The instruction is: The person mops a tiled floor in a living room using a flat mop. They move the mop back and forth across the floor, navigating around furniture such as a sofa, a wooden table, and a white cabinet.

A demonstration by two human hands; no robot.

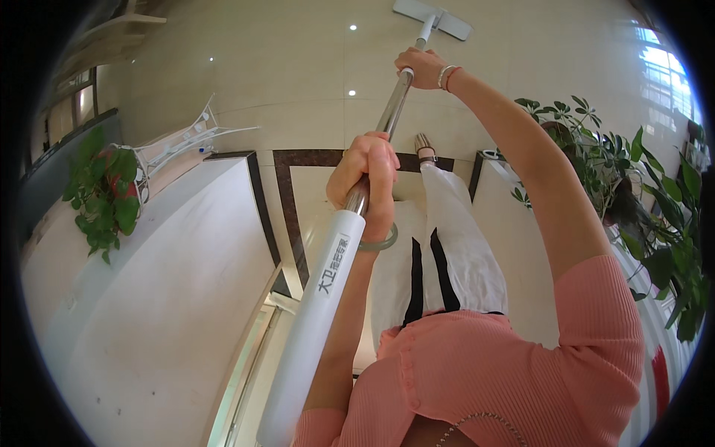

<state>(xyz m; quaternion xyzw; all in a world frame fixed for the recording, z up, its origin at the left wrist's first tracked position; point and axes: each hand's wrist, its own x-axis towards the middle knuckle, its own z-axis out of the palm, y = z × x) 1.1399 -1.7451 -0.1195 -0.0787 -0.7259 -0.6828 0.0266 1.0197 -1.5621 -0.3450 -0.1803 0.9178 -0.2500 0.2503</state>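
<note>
A flat mop (320,298) with a white grip and a metal pole runs from the lower left up to the top of the view. Its white flat head (452,25) rests on the shiny tiled floor, far ahead. My left hand (365,175) is wrapped round the metal pole just above the white grip, a pale green bangle at its wrist. Further along, my right hand (423,68) is closed round the pole near the mop head, with a beaded bracelet and a red cord on the wrist.
White walls flank a doorway with a dark floor border (298,158). A potted trailing plant (104,190) and a white wire rack (186,141) stand at left. Leafy plants (640,171) crowd the right side. My sandaled foot (425,147) is on the floor at the doorway.
</note>
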